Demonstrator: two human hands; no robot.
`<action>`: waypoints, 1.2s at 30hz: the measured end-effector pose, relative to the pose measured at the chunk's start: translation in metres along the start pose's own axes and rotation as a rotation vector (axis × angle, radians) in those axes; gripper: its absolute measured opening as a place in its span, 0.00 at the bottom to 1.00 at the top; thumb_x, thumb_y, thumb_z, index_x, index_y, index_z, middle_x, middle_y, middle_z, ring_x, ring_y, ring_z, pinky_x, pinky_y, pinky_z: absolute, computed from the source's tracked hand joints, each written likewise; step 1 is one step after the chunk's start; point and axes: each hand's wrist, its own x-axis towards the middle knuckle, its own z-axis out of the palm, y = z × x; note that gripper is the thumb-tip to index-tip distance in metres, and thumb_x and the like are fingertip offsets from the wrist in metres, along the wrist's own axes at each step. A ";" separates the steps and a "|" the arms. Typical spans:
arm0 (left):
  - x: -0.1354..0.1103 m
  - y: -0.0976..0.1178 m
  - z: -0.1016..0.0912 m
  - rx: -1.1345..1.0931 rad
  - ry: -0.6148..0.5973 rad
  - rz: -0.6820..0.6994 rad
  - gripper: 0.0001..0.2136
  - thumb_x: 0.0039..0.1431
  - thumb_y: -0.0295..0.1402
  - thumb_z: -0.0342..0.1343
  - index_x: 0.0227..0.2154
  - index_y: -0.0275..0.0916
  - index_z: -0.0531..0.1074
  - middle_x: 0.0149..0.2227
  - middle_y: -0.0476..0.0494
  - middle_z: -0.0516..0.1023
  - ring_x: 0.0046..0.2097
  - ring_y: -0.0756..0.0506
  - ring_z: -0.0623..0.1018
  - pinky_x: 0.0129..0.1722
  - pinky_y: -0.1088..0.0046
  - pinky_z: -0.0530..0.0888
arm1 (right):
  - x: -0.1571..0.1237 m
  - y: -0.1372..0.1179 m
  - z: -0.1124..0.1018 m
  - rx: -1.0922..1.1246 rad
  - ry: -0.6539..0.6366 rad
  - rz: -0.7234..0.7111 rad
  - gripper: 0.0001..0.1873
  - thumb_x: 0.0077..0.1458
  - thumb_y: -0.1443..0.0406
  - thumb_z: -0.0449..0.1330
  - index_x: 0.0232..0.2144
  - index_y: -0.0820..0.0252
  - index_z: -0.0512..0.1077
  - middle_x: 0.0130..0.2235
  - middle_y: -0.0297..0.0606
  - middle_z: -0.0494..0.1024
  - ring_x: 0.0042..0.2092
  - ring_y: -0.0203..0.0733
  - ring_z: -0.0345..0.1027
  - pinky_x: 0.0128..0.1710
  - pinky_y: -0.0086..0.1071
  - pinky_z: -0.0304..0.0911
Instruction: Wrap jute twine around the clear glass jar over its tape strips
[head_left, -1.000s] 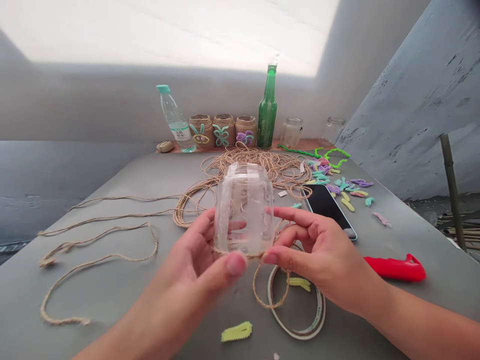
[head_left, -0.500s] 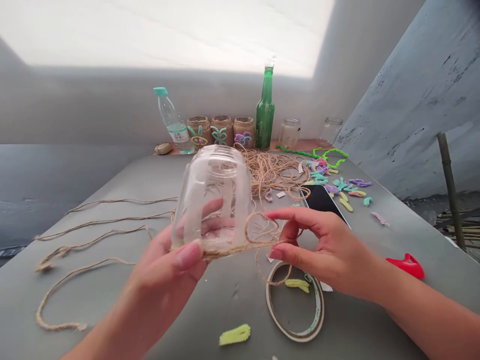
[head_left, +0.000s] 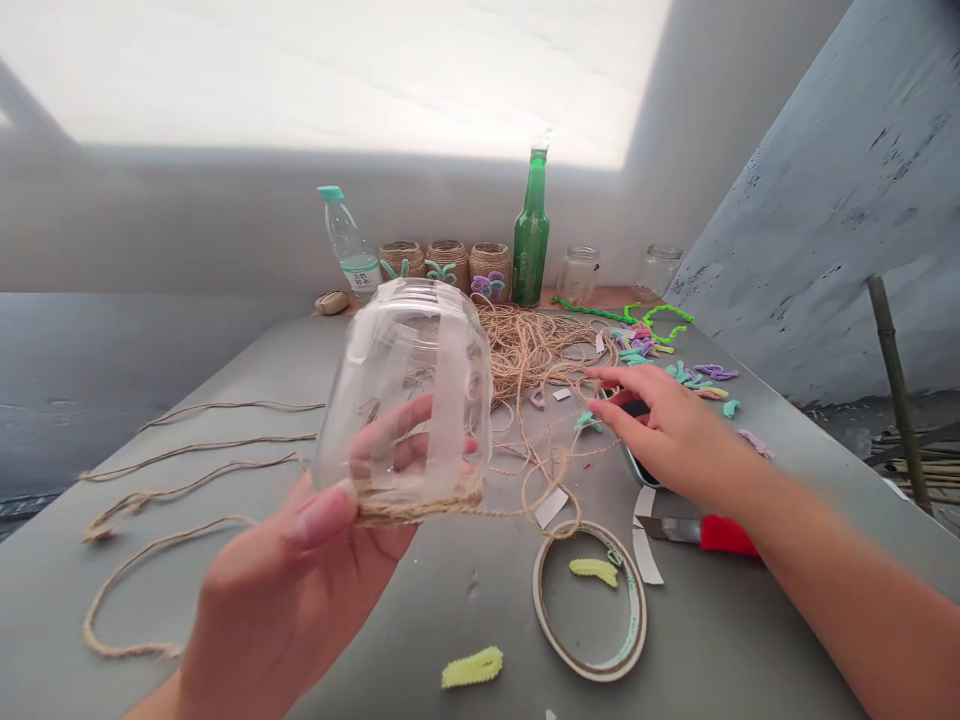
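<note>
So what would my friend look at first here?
The big clear glass jar comes first, held up close in the left hand with twine around its lower edge. Behind it, a tall green glass bottle stands on the back ledge. Bright pipe cleaner pieces lie to the right, near the right hand.

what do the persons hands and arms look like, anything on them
The left hand and right hand are bare, with no gloves, rings or bracelets in view. The right forearm is bare too, with no sleeve or watch showing, and the fingernails look short.
</note>
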 end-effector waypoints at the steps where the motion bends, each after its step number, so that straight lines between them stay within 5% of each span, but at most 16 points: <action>1: 0.000 0.002 0.002 0.002 0.018 -0.018 0.26 0.47 0.43 0.69 0.52 0.45 0.82 0.55 0.49 0.86 0.50 0.37 0.83 0.47 0.61 0.79 | 0.000 0.000 -0.002 -0.031 0.039 -0.009 0.28 0.61 0.55 0.66 0.60 0.58 0.74 0.57 0.53 0.73 0.56 0.65 0.68 0.55 0.58 0.66; 3: 0.001 0.004 0.006 0.031 0.048 -0.046 0.26 0.45 0.42 0.70 0.50 0.44 0.82 0.54 0.48 0.87 0.50 0.36 0.83 0.52 0.60 0.77 | -0.006 -0.004 -0.003 -0.078 0.087 -0.051 0.31 0.61 0.60 0.66 0.64 0.58 0.70 0.60 0.53 0.71 0.58 0.64 0.66 0.59 0.59 0.62; 5: 0.004 0.002 0.008 0.073 0.063 -0.058 0.26 0.43 0.43 0.71 0.48 0.44 0.82 0.52 0.45 0.88 0.50 0.35 0.83 0.58 0.54 0.72 | -0.016 -0.014 -0.001 -0.013 0.039 -0.143 0.22 0.64 0.60 0.64 0.59 0.52 0.73 0.58 0.46 0.74 0.56 0.56 0.69 0.60 0.52 0.63; 7: 0.006 -0.001 0.011 0.111 0.061 -0.069 0.27 0.43 0.44 0.72 0.49 0.43 0.81 0.49 0.42 0.89 0.51 0.32 0.82 0.62 0.48 0.68 | -0.029 -0.027 0.002 0.219 -0.130 -0.260 0.14 0.66 0.60 0.64 0.53 0.50 0.75 0.53 0.38 0.77 0.55 0.49 0.71 0.58 0.42 0.66; 10: 0.007 -0.006 0.015 0.143 0.027 -0.091 0.33 0.43 0.45 0.72 0.55 0.42 0.78 0.47 0.40 0.88 0.54 0.28 0.80 0.63 0.45 0.67 | -0.045 -0.040 0.011 0.404 -0.417 -0.318 0.15 0.61 0.66 0.69 0.49 0.50 0.75 0.48 0.33 0.80 0.51 0.41 0.74 0.55 0.33 0.67; 12: 0.007 -0.008 0.016 0.147 0.017 -0.106 0.32 0.45 0.45 0.71 0.55 0.43 0.77 0.48 0.41 0.88 0.55 0.28 0.80 0.62 0.46 0.68 | -0.050 -0.043 0.016 0.463 -0.482 -0.332 0.10 0.62 0.68 0.68 0.45 0.52 0.76 0.43 0.32 0.81 0.45 0.38 0.74 0.48 0.30 0.68; 15: 0.006 -0.010 0.013 0.132 -0.016 -0.111 0.26 0.49 0.44 0.69 0.52 0.43 0.80 0.47 0.42 0.88 0.54 0.30 0.80 0.59 0.51 0.71 | -0.050 -0.041 0.022 0.554 -0.445 -0.319 0.02 0.66 0.65 0.65 0.42 0.55 0.78 0.37 0.33 0.80 0.39 0.36 0.72 0.40 0.29 0.67; 22: 0.005 -0.011 0.008 0.023 -0.190 -0.123 0.20 0.59 0.41 0.61 0.53 0.41 0.81 0.47 0.42 0.89 0.49 0.36 0.84 0.55 0.60 0.77 | -0.048 -0.038 0.027 0.674 -0.392 -0.117 0.06 0.67 0.60 0.65 0.41 0.54 0.79 0.36 0.33 0.80 0.37 0.35 0.72 0.37 0.27 0.67; 30: 0.001 -0.013 0.010 -0.012 -0.166 -0.122 0.19 0.64 0.37 0.54 0.52 0.36 0.82 0.48 0.36 0.89 0.49 0.35 0.84 0.54 0.59 0.77 | -0.052 -0.038 0.025 0.750 -0.336 -0.075 0.05 0.67 0.60 0.65 0.40 0.54 0.78 0.34 0.32 0.79 0.36 0.33 0.71 0.36 0.25 0.67; 36: 0.002 -0.015 0.007 -0.075 -0.161 -0.145 0.21 0.65 0.37 0.51 0.53 0.35 0.81 0.49 0.35 0.88 0.52 0.33 0.84 0.57 0.56 0.76 | -0.050 -0.040 0.025 0.665 -0.483 -0.077 0.08 0.66 0.59 0.66 0.38 0.58 0.78 0.35 0.35 0.80 0.39 0.37 0.72 0.40 0.30 0.68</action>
